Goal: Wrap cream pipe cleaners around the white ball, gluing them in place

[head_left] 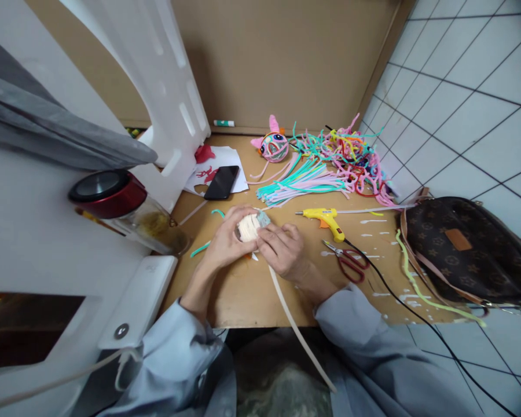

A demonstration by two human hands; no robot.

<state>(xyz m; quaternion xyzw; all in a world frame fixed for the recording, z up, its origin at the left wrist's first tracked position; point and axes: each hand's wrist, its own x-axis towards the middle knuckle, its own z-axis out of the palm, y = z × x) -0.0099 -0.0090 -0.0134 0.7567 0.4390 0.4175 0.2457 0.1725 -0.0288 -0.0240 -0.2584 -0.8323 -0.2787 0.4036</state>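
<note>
My left hand is wrapped round a small ball, mostly covered in cream strands with a grey-blue patch on its upper right. From the other side, my right hand presses its fingertips on the ball and closes on a long cream pipe cleaner. That strand's free end hangs over the table edge towards my lap. To the right of my hands lie a yellow glue gun and red-handled scissors. Green pipe cleaner scraps lie by my left hand.
Pink and green pipe cleaners lie in a bundle, a tangled heap behind them. A decorated ball with pink ears, a phone and a glass bottle stand or lie around. A brown handbag sits right; the glue gun's cord trails past it.
</note>
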